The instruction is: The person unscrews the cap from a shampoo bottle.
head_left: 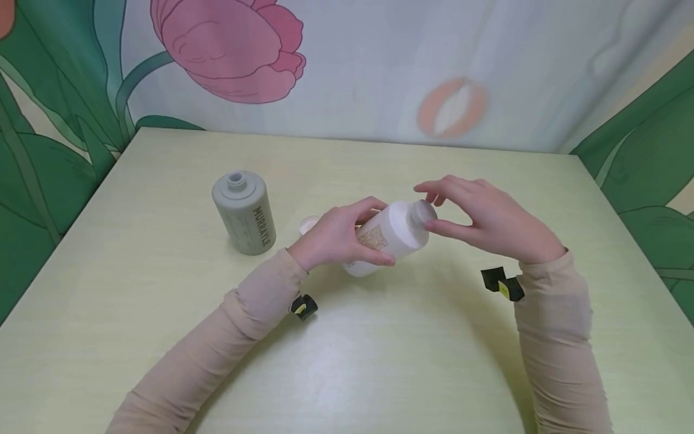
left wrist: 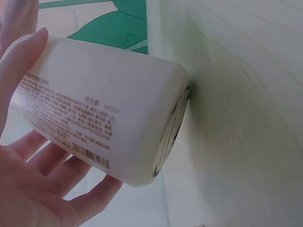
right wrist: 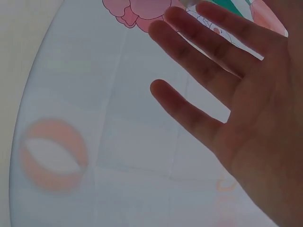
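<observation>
My left hand (head_left: 338,235) grips a white bottle (head_left: 400,229) around its body, tilted with its top up to the right. In the left wrist view the thumb and fingers lie on opposite sides of the bottle (left wrist: 113,99), which carries small brown print and a barcode; its base edge is close to the tabletop, contact unclear. My right hand (head_left: 482,220) is at the bottle's pale cap (head_left: 423,213), the thumb tip against it and the fingers extended beyond it. Those fingers look straight and spread in the right wrist view, where most of the cap is out of sight.
A grey-green bottle (head_left: 244,214) marked MURRAYLE stands upright at the left, its narrow neck uncovered. Behind the left hand, a small white round thing (head_left: 309,223) is partly hidden. The pale table (head_left: 347,374) ends at a flower-patterned curtain (head_left: 358,72).
</observation>
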The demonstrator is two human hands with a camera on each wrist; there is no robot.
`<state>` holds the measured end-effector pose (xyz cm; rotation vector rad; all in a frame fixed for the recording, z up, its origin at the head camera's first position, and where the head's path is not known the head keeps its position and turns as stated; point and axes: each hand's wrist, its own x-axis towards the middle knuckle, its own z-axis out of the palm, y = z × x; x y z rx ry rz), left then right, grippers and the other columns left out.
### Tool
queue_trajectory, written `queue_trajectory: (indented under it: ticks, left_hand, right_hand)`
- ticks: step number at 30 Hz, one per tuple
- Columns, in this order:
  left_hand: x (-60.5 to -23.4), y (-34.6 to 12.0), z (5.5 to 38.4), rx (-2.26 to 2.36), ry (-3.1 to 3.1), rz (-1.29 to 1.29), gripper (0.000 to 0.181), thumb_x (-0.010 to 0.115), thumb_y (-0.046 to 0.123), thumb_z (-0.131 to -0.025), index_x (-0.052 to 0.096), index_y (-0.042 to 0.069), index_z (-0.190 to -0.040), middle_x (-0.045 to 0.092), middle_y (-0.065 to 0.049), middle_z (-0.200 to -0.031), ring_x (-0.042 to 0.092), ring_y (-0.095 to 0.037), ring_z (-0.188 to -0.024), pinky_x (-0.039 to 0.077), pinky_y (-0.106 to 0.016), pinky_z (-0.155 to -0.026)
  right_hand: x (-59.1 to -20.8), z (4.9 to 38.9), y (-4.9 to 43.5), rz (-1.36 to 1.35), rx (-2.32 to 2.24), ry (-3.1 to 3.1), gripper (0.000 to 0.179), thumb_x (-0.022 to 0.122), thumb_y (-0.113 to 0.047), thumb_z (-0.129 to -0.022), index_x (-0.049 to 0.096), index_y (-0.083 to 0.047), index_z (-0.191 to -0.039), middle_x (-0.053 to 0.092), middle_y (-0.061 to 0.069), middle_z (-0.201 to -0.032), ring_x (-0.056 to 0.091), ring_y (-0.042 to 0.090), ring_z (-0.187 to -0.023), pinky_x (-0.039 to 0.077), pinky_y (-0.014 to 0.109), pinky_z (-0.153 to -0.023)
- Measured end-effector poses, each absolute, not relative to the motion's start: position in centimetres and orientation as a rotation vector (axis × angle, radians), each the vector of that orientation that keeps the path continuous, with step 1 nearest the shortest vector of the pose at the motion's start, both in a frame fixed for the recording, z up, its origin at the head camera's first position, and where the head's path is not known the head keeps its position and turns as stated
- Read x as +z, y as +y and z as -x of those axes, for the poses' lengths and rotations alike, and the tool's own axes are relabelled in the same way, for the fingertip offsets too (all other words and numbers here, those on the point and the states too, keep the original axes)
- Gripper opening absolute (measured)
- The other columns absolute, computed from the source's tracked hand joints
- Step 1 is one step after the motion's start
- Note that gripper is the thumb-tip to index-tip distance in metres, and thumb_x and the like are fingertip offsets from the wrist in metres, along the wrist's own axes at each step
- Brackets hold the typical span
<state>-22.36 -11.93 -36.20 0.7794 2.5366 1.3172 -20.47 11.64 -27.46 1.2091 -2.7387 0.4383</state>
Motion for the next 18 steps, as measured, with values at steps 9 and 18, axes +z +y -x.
queue_trajectory:
  ticks: [9,18]
  left_hand:
    - [-36.12,-11.9,22.34,1.301,2.538,-0.778,0.07,0.08,0.048,-0.055,0.047,0.036,-0.115,0.061,0.01,-0.109,0.057,-0.008,-0.095,0.045,-0.033,-0.081]
    - [-36.16,-11.89,22.31,1.306,2.539,-0.78,0.071,0.081,0.047,-0.055,0.047,0.035,-0.116,0.061,0.01,-0.11,0.057,-0.008,-0.095,0.045,-0.032,-0.081]
  right_hand:
    - [-27.5,20.59,12.05,-1.368,0.485,-2.693,0.048,0.064,-0.022,-0.082,0.047,-0.017,-0.126,0.056,-0.008,-0.111,0.051,0.004,-0.097,0.043,0.028,-0.083]
    - [-27.67,20.71,11.89,-1.251,0.495,-2.786,0.044,0.062,-0.032,-0.082,0.046,-0.016,-0.12,0.055,-0.012,-0.099,0.052,-0.001,-0.092,0.045,0.023,-0.079]
